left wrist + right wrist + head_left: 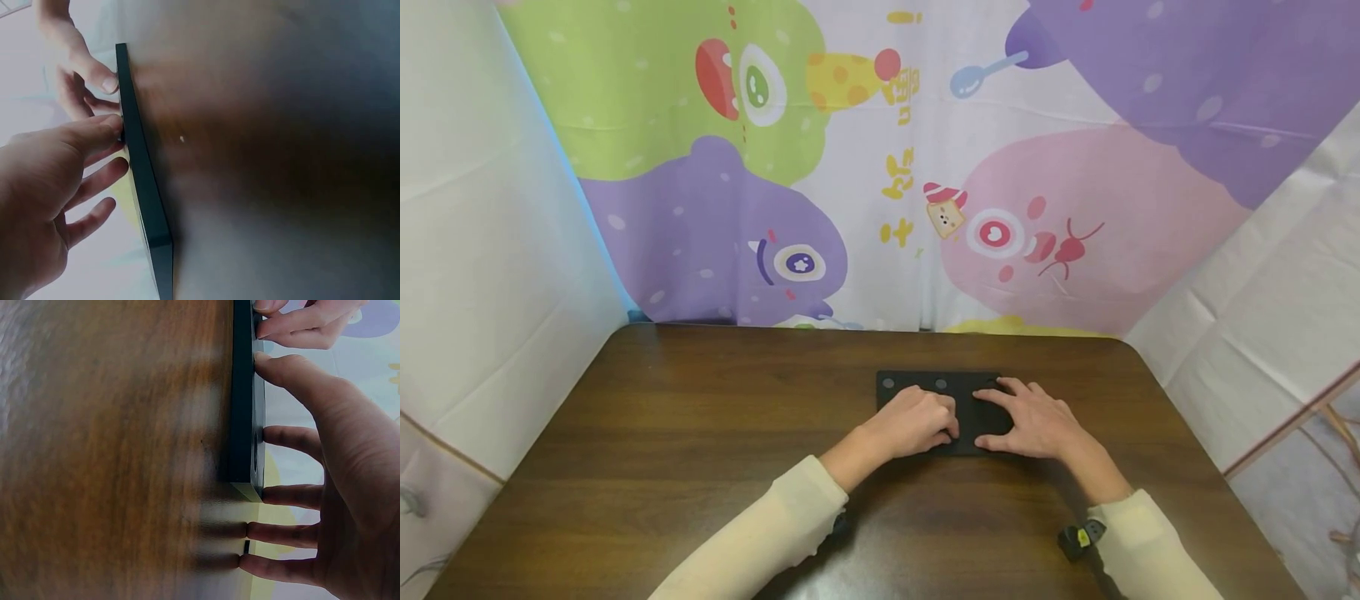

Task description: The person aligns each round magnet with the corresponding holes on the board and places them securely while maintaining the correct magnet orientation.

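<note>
The black board (967, 421) lies flat on the worktop (715, 417), right of centre, near its far edge. Your left hand (913, 423) touches the board, thumb and forefinger together; whether they pinch anything, you cannot tell. Your right hand (1036, 421) rests on its right end, fingers spread apart.

One board (967, 414) (two hands (917, 421) (1036, 421))
</note>
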Available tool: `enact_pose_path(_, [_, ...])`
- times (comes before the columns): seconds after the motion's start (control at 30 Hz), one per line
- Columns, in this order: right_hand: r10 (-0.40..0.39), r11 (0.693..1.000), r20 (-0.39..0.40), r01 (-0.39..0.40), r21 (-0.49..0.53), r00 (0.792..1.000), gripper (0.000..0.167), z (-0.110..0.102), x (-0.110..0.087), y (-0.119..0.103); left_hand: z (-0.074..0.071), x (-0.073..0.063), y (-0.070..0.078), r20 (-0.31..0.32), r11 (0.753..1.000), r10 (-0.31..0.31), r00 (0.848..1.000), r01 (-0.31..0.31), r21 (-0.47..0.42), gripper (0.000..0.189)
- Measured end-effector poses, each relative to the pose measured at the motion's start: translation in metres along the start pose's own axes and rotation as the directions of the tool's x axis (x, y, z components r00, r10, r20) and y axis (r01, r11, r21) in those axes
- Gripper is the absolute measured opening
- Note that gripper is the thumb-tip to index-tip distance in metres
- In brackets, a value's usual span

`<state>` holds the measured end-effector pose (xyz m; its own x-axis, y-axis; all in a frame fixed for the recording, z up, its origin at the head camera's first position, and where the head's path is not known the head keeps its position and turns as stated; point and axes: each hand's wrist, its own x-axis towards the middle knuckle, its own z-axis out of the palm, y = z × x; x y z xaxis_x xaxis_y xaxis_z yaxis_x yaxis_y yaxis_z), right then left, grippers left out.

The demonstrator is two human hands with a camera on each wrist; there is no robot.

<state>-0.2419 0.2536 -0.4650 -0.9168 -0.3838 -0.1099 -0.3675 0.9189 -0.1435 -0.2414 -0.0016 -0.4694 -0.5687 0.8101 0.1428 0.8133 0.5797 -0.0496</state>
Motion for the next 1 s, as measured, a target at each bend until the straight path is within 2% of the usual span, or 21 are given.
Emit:
enact_pose_path(0.67, [0.0,1.0,0.007,-0.001,0.009,1.0,0.086,0.0,0.0,-0.0011,-0.0008,0.003,0.0031,0.037,1.0,-0.016,0.999,0.016,0.003,0.012])
enact_pose_path(1.0, [-0.001,1.0,0.003,0.001,0.015,1.0,0.086,-0.0002,-0.001,0.0001,-0.0014,0.0024,0.0024,0.03,1.0,-0.006,1.0,0.006,-0.005,0.012])
